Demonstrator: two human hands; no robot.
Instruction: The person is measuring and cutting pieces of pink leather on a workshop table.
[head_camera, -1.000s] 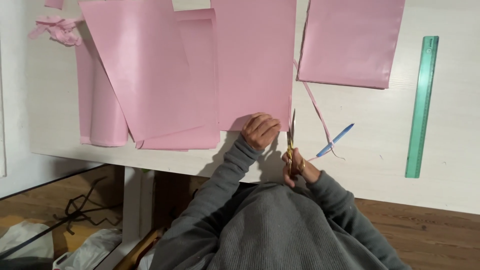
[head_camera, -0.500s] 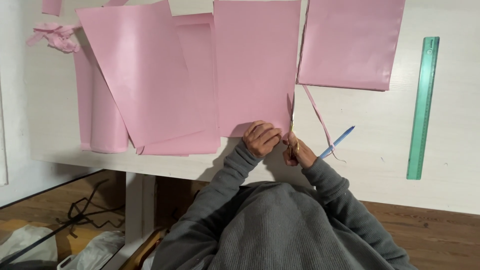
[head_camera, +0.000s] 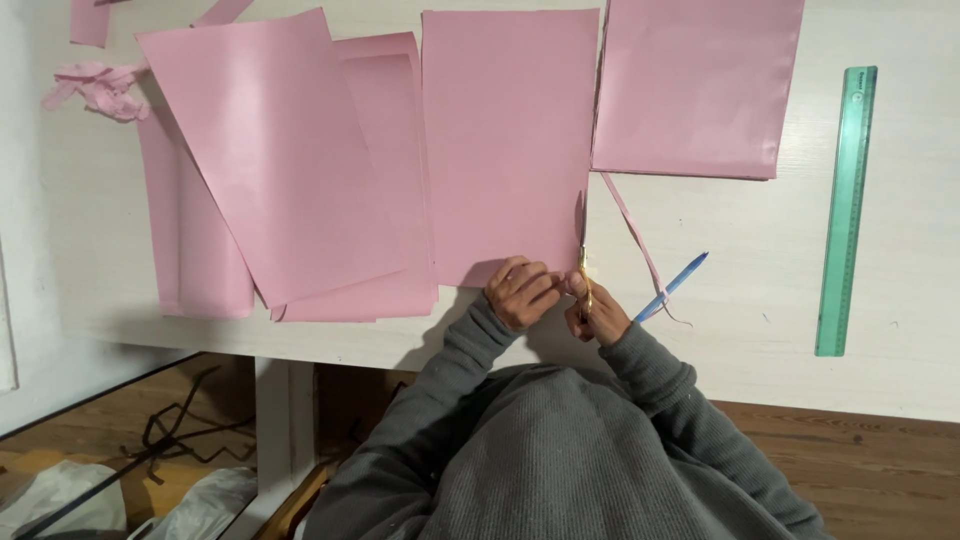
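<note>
- Scissors (head_camera: 583, 262): a second ago the blades stood upright at the right edge of the middle pink sheet (head_camera: 505, 140), well open to view; half a second ago nearly hidden under the hands; now blades up along that edge again.
- Right hand (head_camera: 596, 314): slid slightly left, closer to the left hand (head_camera: 522, 293); thumbs now nearly touching.
- Left hand: knuckles shifted a little toward the table's near edge.

I see both arms in grey sleeves reaching forward, elbows bent, wrists drawn in close together. My left hand (head_camera: 522, 292) lies knuckles up, fingers curled and pressed flat. My right hand (head_camera: 594, 312) sits just beside it — almost touching — closed in a grip, thumb side up.
</note>
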